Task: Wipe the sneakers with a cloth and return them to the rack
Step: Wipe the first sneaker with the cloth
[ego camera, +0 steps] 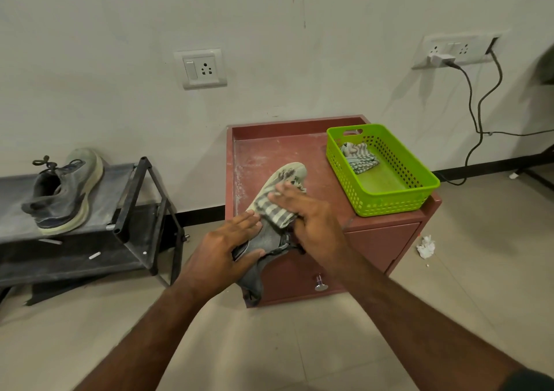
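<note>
A grey sneaker [289, 173] with a pale sole lies on its side on the red cabinet [254, 151], heel hanging over the front edge. My left hand [227, 247] grips its heel end, fingers over the top and thumb against the grey upper. My right hand [311, 214] lies flat with straight fingers, pressing a striped cloth [271, 211] against the middle of the shoe. The second grey sneaker [64, 193] rests tilted on the top shelf of the black rack [132, 211] at the left.
A green plastic basket [398, 193] with another striped cloth [358, 158] sits on the cabinet's right side. Crumpled tissue [425, 246] lies on the floor to the right. Black cables [479, 106] hang from a wall socket.
</note>
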The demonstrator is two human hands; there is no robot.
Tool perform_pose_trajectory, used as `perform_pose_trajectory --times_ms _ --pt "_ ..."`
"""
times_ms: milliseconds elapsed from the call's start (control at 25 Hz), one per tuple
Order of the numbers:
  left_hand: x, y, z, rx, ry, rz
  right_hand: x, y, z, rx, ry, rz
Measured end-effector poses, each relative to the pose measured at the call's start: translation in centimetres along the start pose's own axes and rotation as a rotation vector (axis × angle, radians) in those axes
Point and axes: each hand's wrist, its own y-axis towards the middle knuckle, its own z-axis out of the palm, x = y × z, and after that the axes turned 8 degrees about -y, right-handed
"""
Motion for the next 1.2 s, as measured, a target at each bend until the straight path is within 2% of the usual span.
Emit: perform_pose_trajectory --times_ms 80,200,240,320,400,440,480,600,640,720,800,840,880,1000,1040,1120,1200 --pt "-0.2 0.2 0.1 0.006 -0.004 0.008 -1.1 -0.4 0.5 0.025 -0.027 -0.022" --pt "-0.2 0.0 0.1 -0.004 -0.041 0.013 -3.8 0.1 -0.9 -0.162 -0.039 0.275" --pt "-0.2 0.0 0.1 -0.002 -0.045 0.013 -3.9 0.4 -1.7 -0.221 -0.039 0.311" --pt "-0.2 -0.1 0.1 -0.002 -0.034 0.003 -2.8 1.4 -2.4 -0.225 -0.034 0.207" --pt "-0.2 0.0 0.2 -0.011 -0.027 0.006 -1.3 2.0 -1.4 -0.109 -0.051 0.052" --pt "-0.2 0.0 0.3 -0.017 -0.032 0.005 -1.6 2.0 -0.5 -0.086 -0.069 0.04" --pt "-0.3 0.1 0.4 -0.022 -0.04 0.004 -2.5 2.1 -0.1 -0.113 -0.087 0.108" --pt "-0.3 -0.1 0.3 -0.023 -0.04 0.007 -4.8 2.2 -1.4 -0.211 -0.072 0.471" --pt "-0.3 -0.2 0.3 -0.017 -0.032 0.018 -4.7 2.2 -2.1 -0.246 -0.026 0.486" --pt "-0.3 -0.3 0.3 -0.015 -0.025 0.021 -3.1 2.6 -3.0 -0.283 0.02 0.33" --pt "-0.4 -0.2 0.5 -0.012 -0.013 0.024 -1.1 3.1 -2.6 -0.214 -0.01 0.145" --pt "-0.6 0.0 0.6 -0.003 -0.006 0.033 -1.5 3.3 -1.8 -0.194 -0.044 0.125" --pt "-0.7 0.0 0.6 0.005 -0.002 0.037 -2.2 3.3 -1.3 -0.203 -0.058 0.185" --pt "-0.8 0.1 0.6 0.015 -0.003 0.04 -4.8 3.1 -2.2 -0.27 -0.039 0.548" --pt "-0.7 0.0 0.6 0.017 -0.007 0.044 -5.1 2.7 -2.8 -0.296 -0.042 0.58" --pt "-0.5 -0.2 0.5 0.024 -0.007 0.047 -4.4 2.1 -3.5 -0.322 -0.026 0.417" --pt "-0.4 -0.1 0.5 0.019 -0.004 0.048 -2.1 1.9 -3.0 -0.165 -0.041 0.043"
